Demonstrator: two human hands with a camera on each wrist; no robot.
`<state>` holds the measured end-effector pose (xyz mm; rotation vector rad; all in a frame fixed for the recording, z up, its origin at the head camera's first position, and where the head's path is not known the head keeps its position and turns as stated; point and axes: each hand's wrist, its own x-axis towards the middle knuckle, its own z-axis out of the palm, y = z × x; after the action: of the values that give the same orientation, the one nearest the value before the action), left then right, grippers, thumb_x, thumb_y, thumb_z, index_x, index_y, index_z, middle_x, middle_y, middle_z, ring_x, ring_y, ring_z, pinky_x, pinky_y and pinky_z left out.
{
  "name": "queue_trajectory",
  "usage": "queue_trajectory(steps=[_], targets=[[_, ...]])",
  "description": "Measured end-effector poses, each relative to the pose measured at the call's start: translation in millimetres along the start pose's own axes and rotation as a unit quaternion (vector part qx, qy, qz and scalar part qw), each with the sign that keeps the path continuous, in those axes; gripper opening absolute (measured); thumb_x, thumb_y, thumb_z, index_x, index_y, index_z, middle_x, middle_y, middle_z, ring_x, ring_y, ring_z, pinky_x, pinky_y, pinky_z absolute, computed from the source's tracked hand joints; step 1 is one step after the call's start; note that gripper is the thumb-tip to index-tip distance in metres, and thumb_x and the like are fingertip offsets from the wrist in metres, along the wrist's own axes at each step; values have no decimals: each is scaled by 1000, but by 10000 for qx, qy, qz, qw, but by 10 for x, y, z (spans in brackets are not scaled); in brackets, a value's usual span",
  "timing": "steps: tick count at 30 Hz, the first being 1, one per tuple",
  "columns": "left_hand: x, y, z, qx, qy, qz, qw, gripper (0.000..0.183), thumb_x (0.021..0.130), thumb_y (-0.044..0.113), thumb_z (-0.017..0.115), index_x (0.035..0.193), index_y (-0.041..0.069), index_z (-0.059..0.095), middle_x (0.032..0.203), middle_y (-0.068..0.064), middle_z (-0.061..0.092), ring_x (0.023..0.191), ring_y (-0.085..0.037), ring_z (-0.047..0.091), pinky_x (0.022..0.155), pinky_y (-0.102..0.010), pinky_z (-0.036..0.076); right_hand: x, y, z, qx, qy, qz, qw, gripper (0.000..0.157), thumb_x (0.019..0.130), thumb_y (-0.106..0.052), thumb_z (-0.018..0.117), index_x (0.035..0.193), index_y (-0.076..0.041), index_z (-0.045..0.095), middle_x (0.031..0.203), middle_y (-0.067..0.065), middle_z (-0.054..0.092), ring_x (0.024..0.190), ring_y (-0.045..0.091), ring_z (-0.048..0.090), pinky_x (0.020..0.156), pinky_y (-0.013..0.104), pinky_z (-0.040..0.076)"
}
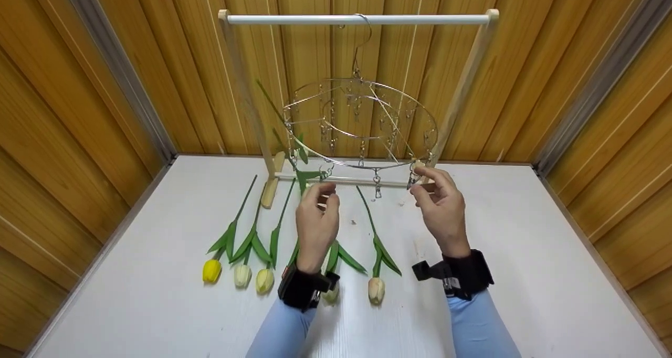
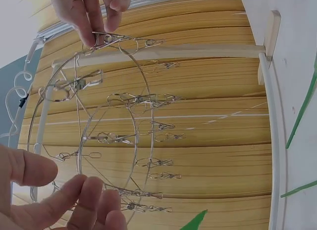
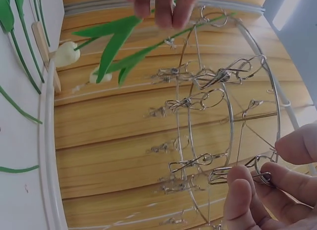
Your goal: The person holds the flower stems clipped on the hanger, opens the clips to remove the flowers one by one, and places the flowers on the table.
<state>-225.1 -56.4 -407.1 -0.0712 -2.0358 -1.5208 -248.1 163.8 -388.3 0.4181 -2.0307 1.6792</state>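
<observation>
A round wire clip hanger (image 1: 362,165) with metal clips dangling from it hangs by its hook on a rack. My right hand (image 1: 442,211) is at its front right and pinches a metal clip (image 3: 262,170) between thumb and fingers. At the front left, my left hand (image 1: 317,227) is raised with loosely bent fingers, close to another clip (image 1: 326,172), nothing visible in its grasp. Beside that hand, two artificial tulips hang flower-down on the hanger's left side; their pale heads (image 3: 67,54) and green leaves (image 3: 114,39) show in the right wrist view.
The rack has a white top bar (image 1: 294,19) and wooden legs (image 1: 470,80). Several artificial tulips lie on the white table (image 1: 131,295), among them a yellow one (image 1: 212,271) and a pinkish one (image 1: 376,291). Wood-patterned walls (image 1: 619,137) enclose the table.
</observation>
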Motion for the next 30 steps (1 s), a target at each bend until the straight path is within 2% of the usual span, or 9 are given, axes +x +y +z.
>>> queue_trajectory(steps=[5,8,11,15,18,24,30], targets=[[48,-12,-27,-13,633,-291,9976,18,92,6,60,109,1,61,103,-14,56,94,-27,56,81,-37,45,89,79,-56,-69,66,341,9994,36,96,4,63,132,4,65,131,13,62,86,7,65,70,20,53],[80,-28,-35,-47,973,-372,9945,24,89,4,62,111,-1,56,107,-16,51,99,-30,52,86,-41,44,136,115,-86,-57,41,569,9984,37,97,1,63,134,3,64,134,12,60,85,6,65,69,20,53],[105,-61,-43,-24,1137,-365,9928,36,87,2,64,121,-5,52,117,-20,50,109,-34,51,94,-47,44,171,140,-109,-18,-22,792,9969,38,99,-1,62,137,2,62,137,12,58,82,6,64,68,20,51],[118,-110,-67,-54,863,-399,9955,54,90,3,60,142,-6,46,137,-24,49,129,-39,47,107,-54,40,194,158,-119,15,-156,936,9955,39,101,-2,61,140,1,59,139,12,57,80,6,62,67,20,49],[113,-119,-88,-249,513,-399,9976,57,93,4,56,149,-5,44,145,-22,52,138,-38,46,114,-53,37,191,169,-115,59,-241,927,9954,41,101,-1,60,142,1,58,139,14,56,81,7,63,69,20,50],[98,-83,-89,-296,274,-149,9991,46,96,1,56,141,-7,54,141,-23,59,137,-37,51,115,-50,39,140,177,-68,71,-337,777,9964,44,100,0,59,144,-1,57,139,14,54,86,10,65,71,21,51],[70,-13,-76,-243,111,-13,9996,41,97,0,57,138,-7,58,134,-23,61,131,-38,55,110,-52,43,43,163,26,-72,-356,521,9980,38,99,2,60,137,2,63,132,18,58,83,11,67,70,22,51]])
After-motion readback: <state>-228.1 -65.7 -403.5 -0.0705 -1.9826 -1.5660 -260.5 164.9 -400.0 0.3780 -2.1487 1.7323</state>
